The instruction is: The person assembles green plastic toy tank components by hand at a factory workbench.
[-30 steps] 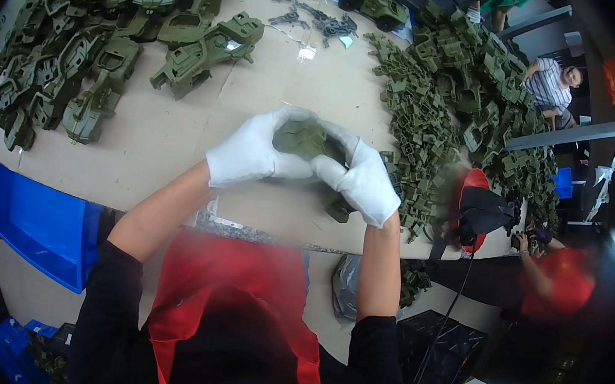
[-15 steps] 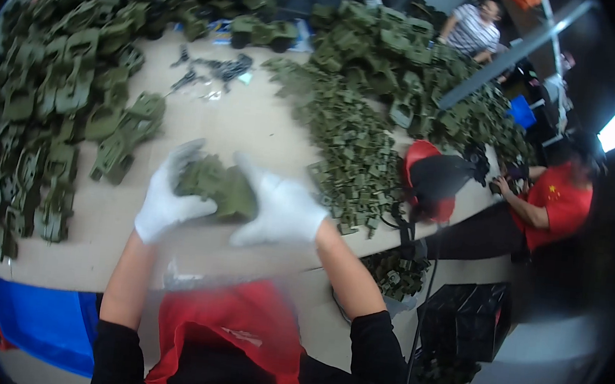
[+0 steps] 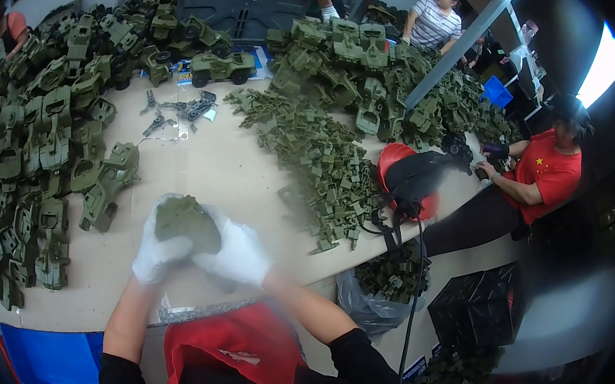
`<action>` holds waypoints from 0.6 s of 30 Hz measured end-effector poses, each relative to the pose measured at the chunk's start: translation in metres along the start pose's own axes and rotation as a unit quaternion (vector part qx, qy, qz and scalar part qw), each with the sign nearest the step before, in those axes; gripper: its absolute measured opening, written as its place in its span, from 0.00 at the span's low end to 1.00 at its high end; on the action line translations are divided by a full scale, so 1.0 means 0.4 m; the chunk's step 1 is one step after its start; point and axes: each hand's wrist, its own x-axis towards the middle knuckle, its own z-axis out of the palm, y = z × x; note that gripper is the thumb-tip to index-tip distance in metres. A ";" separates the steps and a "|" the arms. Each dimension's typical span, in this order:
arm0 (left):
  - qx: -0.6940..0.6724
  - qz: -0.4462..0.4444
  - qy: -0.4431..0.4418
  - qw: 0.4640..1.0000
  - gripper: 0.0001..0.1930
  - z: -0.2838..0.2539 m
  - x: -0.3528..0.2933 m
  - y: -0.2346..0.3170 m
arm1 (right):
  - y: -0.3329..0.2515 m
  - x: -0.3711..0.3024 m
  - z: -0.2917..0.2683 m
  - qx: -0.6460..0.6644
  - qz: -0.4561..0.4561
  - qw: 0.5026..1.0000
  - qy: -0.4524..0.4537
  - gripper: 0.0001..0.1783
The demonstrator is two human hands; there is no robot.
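The left hand [image 3: 153, 255], in a white glove, is clamped around an olive-green plastic toy part [image 3: 187, 223], its thumb lying across the near side; the right hand [image 3: 238, 253], also gloved, rests against the part's right side, though blur hides whether its fingers actually grip. The part sits between the two hands, near the front edge of the surface [image 3: 224, 176]. Slick fabric on smooth plastic could let it twist or slip if the left hand eased while the right pushed, and so close to the edge a dropped part might go over to the floor. Too hard a squeeze could bend a thin wall, or a glove thread could snag on a corner. To the left, a toy vehicle body [image 3: 109, 186] lies just beside a crowded pile of vehicle bodies [image 3: 39, 136]; a wide elbow could knock it. To the right, a spread of small green pieces [image 3: 317, 167] reaches toward the work, so a sweeping sleeve might scatter some or mix them in. Farther right, a dark cable [image 3: 411, 313] hangs down past the surface, and a forearm catching it could drag the red-and-black item [image 3: 420, 175] sideways.
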 end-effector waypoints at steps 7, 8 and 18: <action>-0.182 0.077 0.076 0.977 0.41 0.069 0.018 0.025 | 0.033 0.051 0.039 0.405 -0.067 0.909 0.079 0.48; -0.144 0.029 0.050 0.988 0.49 0.057 0.020 0.013 | 0.030 0.055 0.034 0.430 -0.065 0.897 0.077 0.47; 0.110 -0.164 -0.088 0.976 0.40 0.118 -0.030 0.120 | 0.046 0.032 -0.101 0.328 -0.087 0.936 0.090 0.61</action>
